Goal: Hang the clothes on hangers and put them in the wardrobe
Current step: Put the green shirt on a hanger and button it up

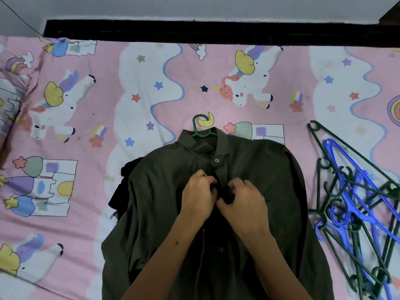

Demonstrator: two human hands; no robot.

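Pink bed sheet (104, 118) with unicorns and stars fills most of the picture, and a dark bed frame (216, 32) runs along the top. Low in the middle lies a dark green shirt (164, 213), spread flat with its front facing up. A green hanger (200, 126) is already inside it, and only the hook pokes out above the collar. A bit of black cloth (121, 191) peeks out from under the shirt on the left.

Both hands are in the middle of the picture, on the shirt's front strip. The left hand (199, 195) and the right hand (242, 202) each pinch the cloth there with bent fingers, just below the top button (216, 160). It looks like they are doing up a button.

At the right side lies a heap of spare hangers (355, 213), green and blue, all tangled up.

I think the shirt is soft, light and floppy. It will sag and may slide off if lifted by the cloth. The best place to hold it is the hanger hook, which looks stiff and easy to grab
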